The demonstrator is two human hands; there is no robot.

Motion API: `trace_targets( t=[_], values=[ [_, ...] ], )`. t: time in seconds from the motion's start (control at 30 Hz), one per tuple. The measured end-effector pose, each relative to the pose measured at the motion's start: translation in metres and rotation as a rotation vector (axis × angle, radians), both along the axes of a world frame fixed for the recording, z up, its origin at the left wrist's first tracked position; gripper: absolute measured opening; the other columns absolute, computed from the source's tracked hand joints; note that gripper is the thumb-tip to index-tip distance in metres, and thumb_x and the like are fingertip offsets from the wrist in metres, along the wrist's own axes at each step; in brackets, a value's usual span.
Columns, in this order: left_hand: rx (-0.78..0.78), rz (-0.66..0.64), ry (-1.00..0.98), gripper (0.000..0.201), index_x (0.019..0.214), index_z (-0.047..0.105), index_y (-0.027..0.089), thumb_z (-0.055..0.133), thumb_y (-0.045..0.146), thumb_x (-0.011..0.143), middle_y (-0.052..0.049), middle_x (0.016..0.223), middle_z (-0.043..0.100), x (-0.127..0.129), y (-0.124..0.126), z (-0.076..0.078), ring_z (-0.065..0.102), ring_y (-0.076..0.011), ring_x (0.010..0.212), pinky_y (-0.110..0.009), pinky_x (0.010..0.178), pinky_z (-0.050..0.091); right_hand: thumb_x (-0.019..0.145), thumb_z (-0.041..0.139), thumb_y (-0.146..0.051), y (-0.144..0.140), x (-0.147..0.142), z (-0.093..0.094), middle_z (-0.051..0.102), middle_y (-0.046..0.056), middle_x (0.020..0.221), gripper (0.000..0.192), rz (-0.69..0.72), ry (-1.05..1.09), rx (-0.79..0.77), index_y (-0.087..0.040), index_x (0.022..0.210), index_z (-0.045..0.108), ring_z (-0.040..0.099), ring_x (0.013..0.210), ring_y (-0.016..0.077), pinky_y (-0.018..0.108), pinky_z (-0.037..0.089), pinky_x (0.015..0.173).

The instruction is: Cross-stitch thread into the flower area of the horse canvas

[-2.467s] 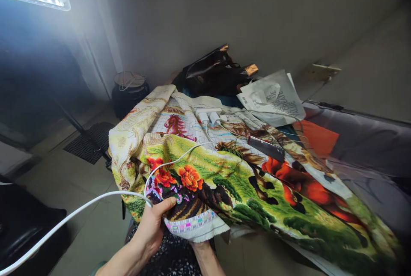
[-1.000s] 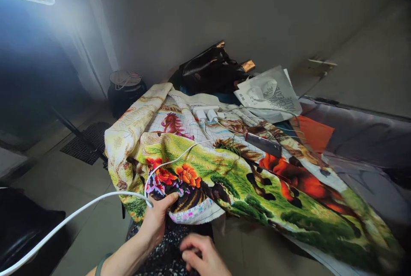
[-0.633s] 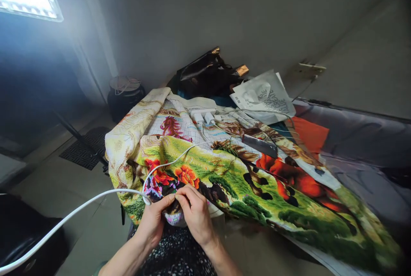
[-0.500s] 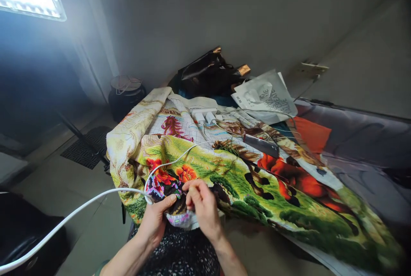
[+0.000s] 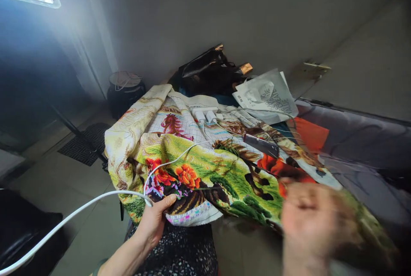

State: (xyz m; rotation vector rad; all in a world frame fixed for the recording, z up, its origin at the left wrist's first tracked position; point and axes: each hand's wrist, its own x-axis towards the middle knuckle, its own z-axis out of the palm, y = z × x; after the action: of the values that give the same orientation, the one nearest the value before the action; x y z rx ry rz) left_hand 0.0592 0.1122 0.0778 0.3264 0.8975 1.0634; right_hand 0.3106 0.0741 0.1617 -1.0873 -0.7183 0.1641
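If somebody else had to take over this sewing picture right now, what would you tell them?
Left hand: pinching the near edge of the embroidery, thumb on top.
Right hand: raised off the cloth to the right, blurred; can't tell if it holds anything.
A white cable crosses the cloth by the left thumb. A phone and chargers lie on the far part.
Done: flowers, grass and horses are stitched.
Left: bare grid near the chargers.

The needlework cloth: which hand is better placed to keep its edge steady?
Probably the left hand: its thumb already presses the needlework cloth at the near edge. The right hand is blurred, away to the right.
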Motion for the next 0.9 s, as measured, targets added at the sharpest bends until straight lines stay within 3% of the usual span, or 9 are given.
trace_targets(
  t=[0.03,0.13,0.2,0.3,0.4,0.6,0.9],
  values=[
    [-0.004,0.000,0.005,0.056,0.111,0.064,0.016,0.079,0.019,0.058,-0.009,0.094,0.075,0.001,0.000,0.001,0.068,-0.0260,0.089,-0.039,0.085,0.050,0.078,0.061,-0.027,0.004,-0.021,-0.015,0.034,-0.007,0.049,0.030,0.159,0.037,-0.054,-0.021,0.056,0.043,0.036,0.044,0.0094,0.024,0.040,0.045],
    [-0.005,-0.008,0.014,0.052,0.108,0.065,0.015,0.079,0.019,0.058,-0.009,0.093,0.074,0.000,0.001,0.002,0.067,-0.0251,0.087,-0.038,0.083,0.050,0.092,0.046,-0.035,0.005,-0.082,-0.060,0.037,-0.009,0.049,0.019,0.680,0.146,-0.422,-0.022,0.079,0.048,0.037,0.040,0.0087,0.019,0.034,0.039],
    [0.001,-0.009,0.029,0.047,0.103,0.067,0.014,0.079,0.019,0.058,-0.009,0.090,0.074,-0.002,0.001,0.000,0.067,-0.0234,0.081,-0.036,0.080,0.050,0.092,0.045,-0.036,0.001,-0.110,-0.080,0.041,-0.007,0.053,0.019,0.831,0.024,-0.632,-0.020,0.082,0.050,0.039,0.042,0.0081,0.018,0.033,0.039],
    [-0.005,-0.020,0.042,0.032,0.089,0.070,0.012,0.078,0.020,0.059,-0.007,0.080,0.073,-0.005,0.001,-0.005,0.065,-0.0204,0.071,-0.034,0.072,0.051,0.091,0.046,-0.031,-0.002,-0.127,-0.090,0.050,-0.004,0.058,0.019,0.819,-0.188,-0.794,-0.017,0.092,0.058,0.044,0.046,0.0087,0.017,0.035,0.040],
    [-0.017,-0.031,0.032,0.022,0.079,0.070,0.012,0.077,0.020,0.060,-0.004,0.071,0.070,-0.006,0.000,-0.008,0.063,-0.0180,0.066,-0.031,0.067,0.050,0.090,0.047,-0.031,-0.002,-0.128,-0.086,0.055,-0.002,0.056,0.024,0.767,-0.274,-0.823,-0.016,0.095,0.064,0.048,0.046,0.0097,0.018,0.036,0.040],
    [-0.028,-0.016,0.015,0.032,0.089,0.071,0.014,0.079,0.020,0.058,-0.003,0.072,0.070,-0.005,0.000,-0.005,0.062,-0.0169,0.065,-0.031,0.069,0.049,0.088,0.048,-0.031,0.000,-0.125,-0.082,0.057,0.000,0.053,0.027,0.735,-0.335,-0.787,-0.016,0.094,0.070,0.050,0.046,0.0113,0.018,0.037,0.039],
    [-0.033,0.006,0.022,0.029,0.085,0.071,0.014,0.079,0.019,0.057,-0.001,0.068,0.068,-0.005,-0.001,-0.004,0.061,-0.0154,0.062,-0.030,0.068,0.049,0.087,0.047,-0.024,0.001,-0.128,-0.081,0.065,0.002,0.060,0.026,0.667,-0.461,-0.798,-0.018,0.089,0.072,0.055,0.050,0.0131,0.020,0.042,0.047]
  ],
)
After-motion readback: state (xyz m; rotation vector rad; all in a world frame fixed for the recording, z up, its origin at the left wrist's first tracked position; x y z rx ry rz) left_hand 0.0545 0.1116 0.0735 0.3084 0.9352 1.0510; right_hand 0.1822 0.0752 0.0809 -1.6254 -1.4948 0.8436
